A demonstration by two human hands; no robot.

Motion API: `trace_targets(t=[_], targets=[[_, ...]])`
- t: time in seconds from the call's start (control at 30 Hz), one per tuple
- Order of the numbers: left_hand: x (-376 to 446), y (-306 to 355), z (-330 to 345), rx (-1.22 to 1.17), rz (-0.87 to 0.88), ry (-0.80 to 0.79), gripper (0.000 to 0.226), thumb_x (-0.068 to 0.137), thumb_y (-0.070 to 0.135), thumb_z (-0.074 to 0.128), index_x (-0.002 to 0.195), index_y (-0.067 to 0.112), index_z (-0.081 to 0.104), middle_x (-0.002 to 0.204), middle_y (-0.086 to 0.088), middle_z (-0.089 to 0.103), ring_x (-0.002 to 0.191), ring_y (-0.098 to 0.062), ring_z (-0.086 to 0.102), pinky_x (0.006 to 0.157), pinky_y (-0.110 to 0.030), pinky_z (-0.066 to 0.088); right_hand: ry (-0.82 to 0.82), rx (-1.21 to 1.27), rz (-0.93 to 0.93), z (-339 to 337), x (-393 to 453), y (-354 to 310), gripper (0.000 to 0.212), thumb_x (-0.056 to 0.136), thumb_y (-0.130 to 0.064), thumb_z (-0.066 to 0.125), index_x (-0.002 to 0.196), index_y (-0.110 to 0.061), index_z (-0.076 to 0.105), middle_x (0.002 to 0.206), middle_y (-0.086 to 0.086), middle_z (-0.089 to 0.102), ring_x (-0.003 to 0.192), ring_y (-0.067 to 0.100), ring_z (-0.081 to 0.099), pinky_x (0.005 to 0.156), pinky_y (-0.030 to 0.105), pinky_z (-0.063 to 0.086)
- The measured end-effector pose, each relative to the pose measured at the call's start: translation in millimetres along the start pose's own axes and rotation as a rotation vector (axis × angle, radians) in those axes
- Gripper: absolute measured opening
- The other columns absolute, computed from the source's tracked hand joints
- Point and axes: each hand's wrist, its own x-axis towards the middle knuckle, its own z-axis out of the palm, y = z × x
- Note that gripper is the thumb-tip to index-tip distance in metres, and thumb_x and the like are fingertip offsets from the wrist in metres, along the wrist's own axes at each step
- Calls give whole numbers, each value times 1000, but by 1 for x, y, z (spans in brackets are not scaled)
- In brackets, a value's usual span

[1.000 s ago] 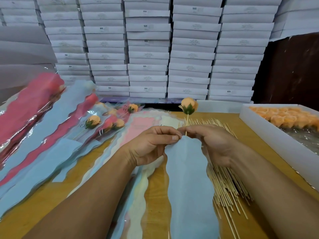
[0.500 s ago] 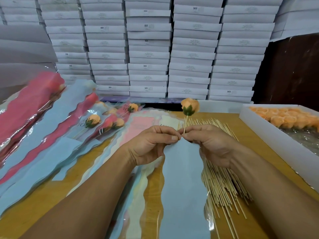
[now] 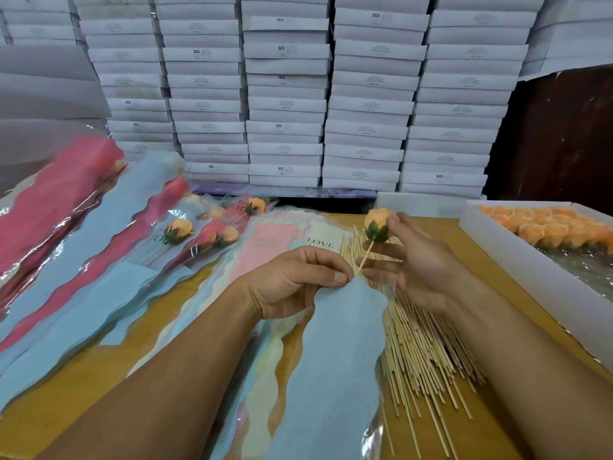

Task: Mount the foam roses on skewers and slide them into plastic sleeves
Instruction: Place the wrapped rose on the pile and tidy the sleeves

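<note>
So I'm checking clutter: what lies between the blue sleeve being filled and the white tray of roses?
In the head view, between the blue sleeve and the white tray, loose wooden skewers lie on the table.
</note>
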Motion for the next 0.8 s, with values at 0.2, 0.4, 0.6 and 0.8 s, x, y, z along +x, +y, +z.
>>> trace_targets(t=[0.2,0.4,0.6,0.8], targets=[[1,0,5,52,7,13,17,81,-3,59,86,3,74,103,-22,60,86,-22,64,77,-24,55,-23,-11,-14,0,-3,-1,18,102,-16,57,117,-15,67,96,17,75,74,27,74,66,39,62],[1,0,3,81,26,95,8,90,1,59,92,2,67,89,-11,66,80,-18,64,68,-22,54,-126,-256,-15,4,-7,1,19,101,-23,59,108,-24,77,89,4,77,63,11,69,51,24,51],[5,-1,2,62,97,185,6,87,13,69,82,12,73,82,-4,68,76,-15,62,69,-22,53,-150,-384,-34,5,-8,2,26,103,-32,55,106,-24,79,95,3,73,85,21,61,73,39,45],[8,-2,1,99,145,249,8,84,19,70,82,11,69,79,-3,65,72,-14,60,66,-22,48,-179,-447,-15,7,-11,2,37,103,-48,48,101,-29,79,99,5,77,89,21,64,78,43,45]])
